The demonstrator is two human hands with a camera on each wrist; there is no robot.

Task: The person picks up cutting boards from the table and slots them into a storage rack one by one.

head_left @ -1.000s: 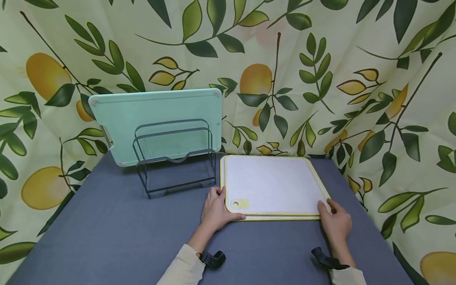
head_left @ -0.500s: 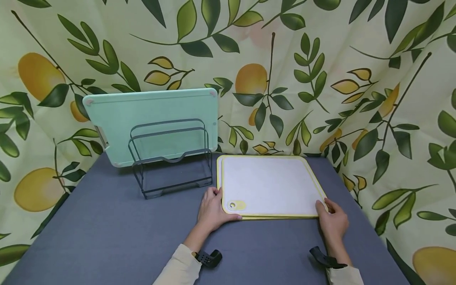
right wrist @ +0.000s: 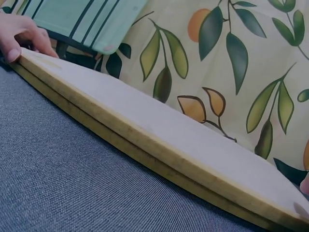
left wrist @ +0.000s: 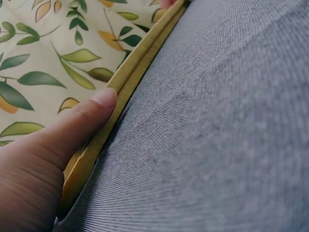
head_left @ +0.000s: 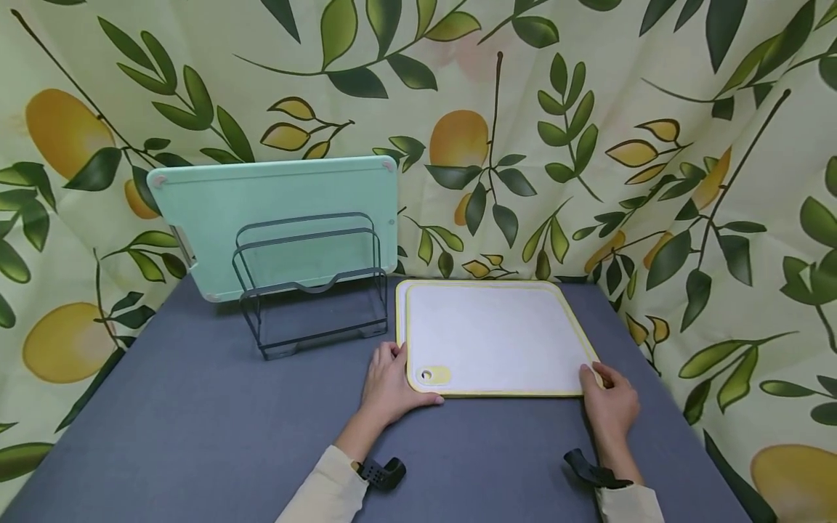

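Observation:
Two white cutting boards with yellow rims lie stacked on the table. The upper cutting board (head_left: 493,334) has a small hole in its front left corner; the lower cutting board (head_left: 401,312) peeks out along the left side. My left hand (head_left: 387,386) holds the front left corner, its thumb (left wrist: 104,99) laid along the front edges and its fingers at the left side. At the front right corner my right hand (head_left: 611,407) pinches the stack, thumb on top and fingers by the right edge. In the right wrist view both yellow front edges run nearly flush.
Left of the boards stands a dark wire rack (head_left: 314,290). A mint green board (head_left: 281,189) is upright behind and within its wires. Patterned cloth (head_left: 497,87) hangs behind the blue-grey table (head_left: 196,428).
The lower board's front edge stuck out toward me before; now the front edges line up. Both hands keep their hold on the corners. The head view has shifted slightly.

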